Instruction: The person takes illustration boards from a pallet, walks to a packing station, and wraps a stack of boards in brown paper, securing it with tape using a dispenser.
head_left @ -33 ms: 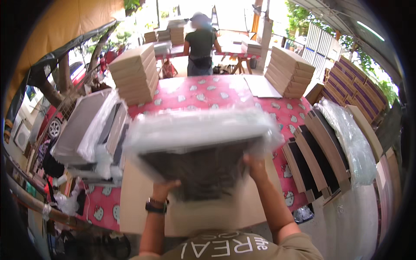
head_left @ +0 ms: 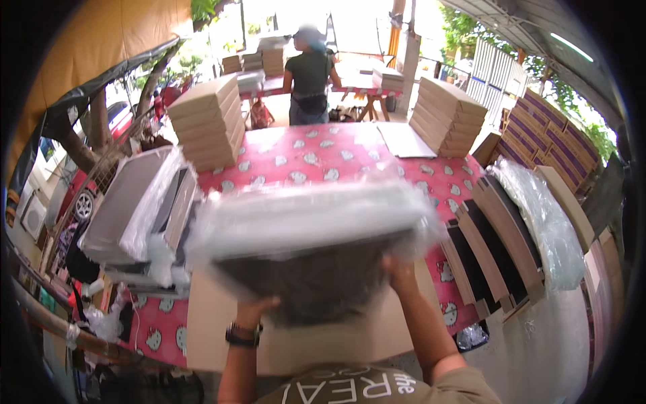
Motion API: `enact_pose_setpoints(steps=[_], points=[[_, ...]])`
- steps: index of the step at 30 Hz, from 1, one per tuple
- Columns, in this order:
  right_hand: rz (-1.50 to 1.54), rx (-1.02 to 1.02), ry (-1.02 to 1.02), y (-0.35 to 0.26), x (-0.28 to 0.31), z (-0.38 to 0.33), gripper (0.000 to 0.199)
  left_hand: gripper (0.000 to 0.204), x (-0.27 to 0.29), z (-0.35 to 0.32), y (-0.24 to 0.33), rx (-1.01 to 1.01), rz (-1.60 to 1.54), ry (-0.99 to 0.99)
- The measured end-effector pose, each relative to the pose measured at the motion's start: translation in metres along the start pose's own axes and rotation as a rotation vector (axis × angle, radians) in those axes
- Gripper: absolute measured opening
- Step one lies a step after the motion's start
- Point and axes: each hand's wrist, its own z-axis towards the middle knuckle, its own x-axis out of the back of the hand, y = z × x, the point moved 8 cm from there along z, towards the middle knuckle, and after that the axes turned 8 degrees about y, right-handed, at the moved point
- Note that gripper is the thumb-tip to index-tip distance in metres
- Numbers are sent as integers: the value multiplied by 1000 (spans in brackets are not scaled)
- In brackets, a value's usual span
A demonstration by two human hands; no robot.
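Note:
Both my hands hold a flat dark panel (head_left: 316, 279) with clear plastic wrap (head_left: 316, 219) along its far side; motion blurs it. My left hand (head_left: 256, 312) grips its near left edge, thumb on top. On the right side, my right hand (head_left: 402, 276) clasps the other edge, fingers partly hidden underneath. The panel is raised over a flat brown cardboard sheet (head_left: 215, 323) on the table. To the left lies a pile of plastic-wrapped dark panels (head_left: 131, 205). Several dark strips with brown cardboard edges (head_left: 488, 239) stand at the right, beside a bundle of clear plastic (head_left: 552, 229).
A pink patterned cloth (head_left: 306, 151) covers the table. Stacks of brown boxes stand at the far left (head_left: 208, 124) and far right (head_left: 447, 118), with a white sheet (head_left: 406, 140) beside the right stack. Beyond, a person (head_left: 309, 77) stands at another table.
The wrapped panel sits slightly lower in the picture, still in both my hands. At the far table, the person's head has turned left.

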Motion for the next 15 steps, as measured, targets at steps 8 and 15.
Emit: enact_pose_setpoints(steps=[8,15], points=[[20,-182,23,-49,28,-53,33,52,89,-77,-69,250,595,-323],[151,-169,-445,-175,-59,-32,27,52,83,-82,-59,257,481,-561]])
